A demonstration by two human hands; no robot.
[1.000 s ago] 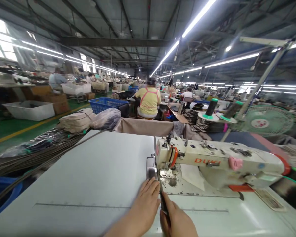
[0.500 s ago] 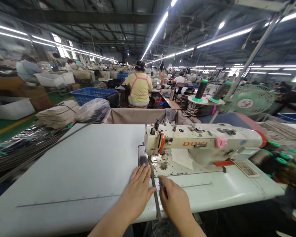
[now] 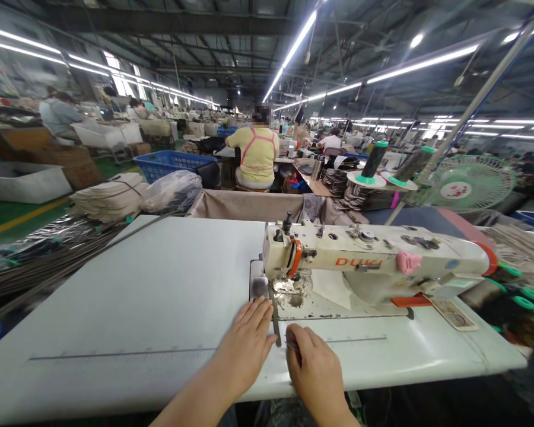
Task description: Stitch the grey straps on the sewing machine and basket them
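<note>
Shortening since the earlier frame, the dark narrow strip (image 3: 275, 320) is now ending on the counter (image 3: 115, 279) rather than hanging past its front edge, and both hands are drawing closer to the machine. The strip is running up between them toward the presser foot (image 3: 285, 287) of the DUKI sewing machine head (image 3: 374, 261). Left of the strip, the left grip (image 3: 244, 344) is lying flat and spread, its fingers pressing on the counter just beside it. Right of the strip, the right grip (image 3: 314, 370) is curling inward, fingers drawn together near the strip's lower end, though whether they are pinching anything is too small to tell. Well ahead of the grips, spools of dark thread (image 3: 374, 163) are standing on their stand — and beyond the left grip, a bundle of dark strips (image 3: 40, 279) is lying across a support.
</note>
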